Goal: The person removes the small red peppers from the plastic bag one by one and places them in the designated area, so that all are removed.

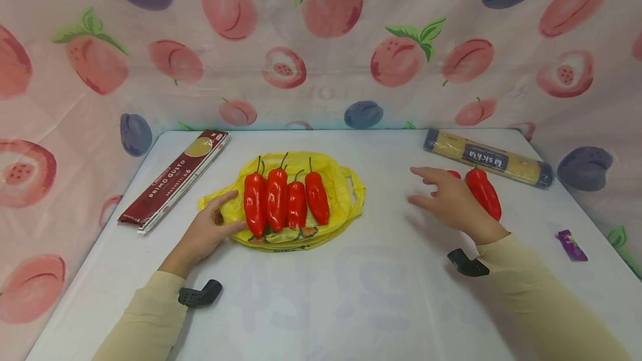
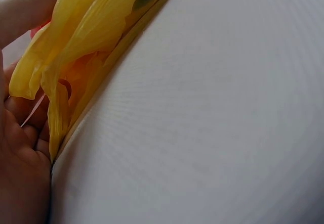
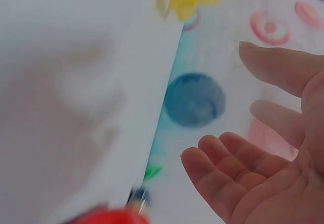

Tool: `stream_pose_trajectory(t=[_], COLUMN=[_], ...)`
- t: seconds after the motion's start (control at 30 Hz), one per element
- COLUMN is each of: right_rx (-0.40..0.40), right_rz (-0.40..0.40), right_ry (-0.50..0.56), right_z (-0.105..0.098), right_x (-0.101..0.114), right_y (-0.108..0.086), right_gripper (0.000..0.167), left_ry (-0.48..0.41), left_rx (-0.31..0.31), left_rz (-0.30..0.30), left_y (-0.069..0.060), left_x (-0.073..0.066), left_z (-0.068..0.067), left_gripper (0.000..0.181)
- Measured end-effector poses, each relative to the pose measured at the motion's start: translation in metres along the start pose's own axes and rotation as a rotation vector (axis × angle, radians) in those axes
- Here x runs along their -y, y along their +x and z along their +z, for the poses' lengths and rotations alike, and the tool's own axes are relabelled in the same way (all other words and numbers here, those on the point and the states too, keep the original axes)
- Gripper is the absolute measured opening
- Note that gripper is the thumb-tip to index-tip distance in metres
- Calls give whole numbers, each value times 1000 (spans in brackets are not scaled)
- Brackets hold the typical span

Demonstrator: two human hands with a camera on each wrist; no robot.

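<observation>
Several red peppers lie side by side on a flattened yellow plastic bag, stems pointing away. My left hand rests at the bag's left edge, thumb and fingers spread around it; in the left wrist view the yellow bag lies against the fingers of the hand. My right hand is over the table right of the bag, holding nothing, its fingers extended in the right wrist view, where the hand shows its palm. Beside and partly behind it lie more red peppers.
A dark red spaghetti packet lies at the back left of the white table. At the back right is a clear pasta packet with a dark label. A small purple wrapper lies near the right edge. Fruit-patterned cloth hangs behind.
</observation>
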State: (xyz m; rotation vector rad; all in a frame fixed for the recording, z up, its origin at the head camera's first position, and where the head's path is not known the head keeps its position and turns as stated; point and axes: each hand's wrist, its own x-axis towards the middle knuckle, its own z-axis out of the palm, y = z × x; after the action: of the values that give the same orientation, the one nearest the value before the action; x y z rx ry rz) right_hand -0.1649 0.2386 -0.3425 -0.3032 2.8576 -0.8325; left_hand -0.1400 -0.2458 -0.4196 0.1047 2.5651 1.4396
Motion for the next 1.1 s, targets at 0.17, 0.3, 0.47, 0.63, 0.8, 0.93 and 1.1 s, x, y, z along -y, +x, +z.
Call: stream_pose_trajectory(t=[0.17, 0.3, 0.47, 0.63, 0.8, 0.93, 1.1], right_rx=[10, 20, 44, 60, 79, 100, 121], right_rz=[-38, -78, -121, -159, -183, -184, -192], right_ry=[8, 25, 63, 87, 93, 127, 173], right_z=[13, 26, 42, 54, 64, 72, 81], right_x=[23, 39, 56, 71, 84, 96, 107], right_y=[11, 20, 29, 36, 43, 48, 54], right_gripper=[70, 68, 65, 64, 63, 62, 60], left_ry=[2, -3, -19, -25, -50, -71, -89], left_rx=[-1, -3, -2, 2, 6, 11, 15], left_rz=[2, 5, 11, 14, 4, 5, 14], left_y=[0, 0, 0, -1, -2, -2, -2], left_x=[0, -1, -1, -2, -3, -3, -2], left_z=[0, 1, 1, 1, 0, -1, -1], left_gripper=[83, 82, 81, 81, 79, 79, 77])
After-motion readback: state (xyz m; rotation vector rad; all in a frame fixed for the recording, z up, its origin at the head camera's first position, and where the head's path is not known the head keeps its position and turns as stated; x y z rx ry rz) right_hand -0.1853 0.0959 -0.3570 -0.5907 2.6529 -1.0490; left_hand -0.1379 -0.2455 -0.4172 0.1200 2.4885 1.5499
